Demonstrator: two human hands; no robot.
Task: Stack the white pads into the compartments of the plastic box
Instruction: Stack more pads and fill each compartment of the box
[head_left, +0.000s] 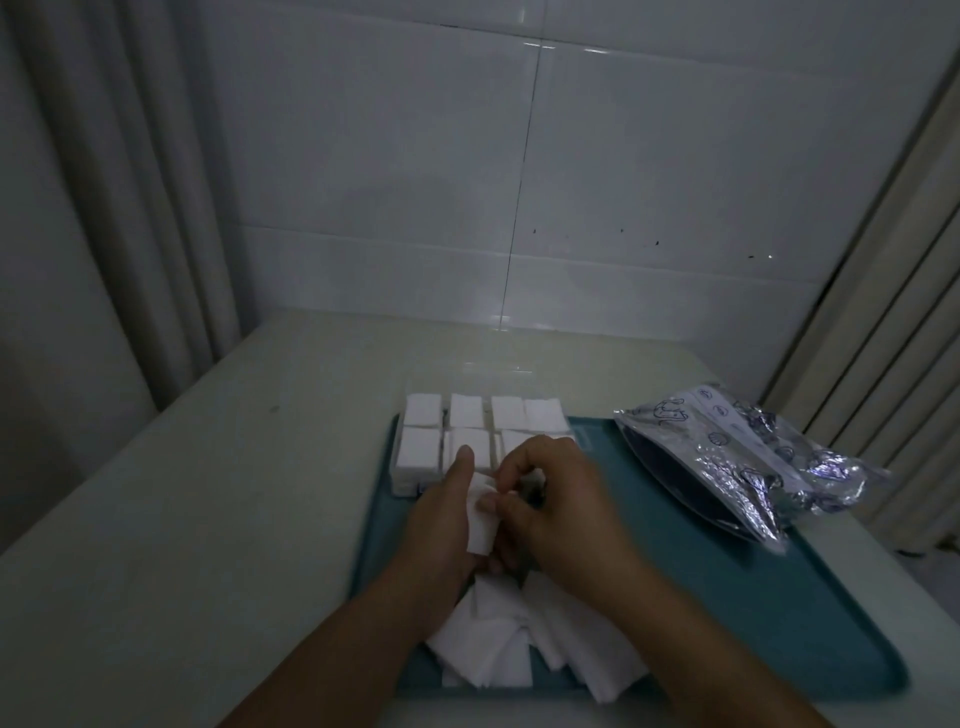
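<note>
Both hands meet at centre frame over the teal tray (727, 597), sharing one white pad (480, 519). Left hand (441, 525) cradles the pad from below-left with its thumb lying along the pad's upper edge; right hand (550, 499) has curled fingers pinching the pad's right edge. Held pad sits just in front of the plastic box (402, 486), not in any compartment. Box is at the tray's far-left corner, just above the hands in frame; visible compartments are packed with stacked pads (467, 410), two rows, tops about level with or above the rim. Right end of the near row is hidden behind the right hand. Loose pile of pads (498, 649) lies on the tray at lower centre, partly under both wrists. Crinkled foil bag (737, 457) at right overlaps the tray's far-right edge onto the pale table (208, 519). Lighting dim, so fine finger detail is unclear.
</note>
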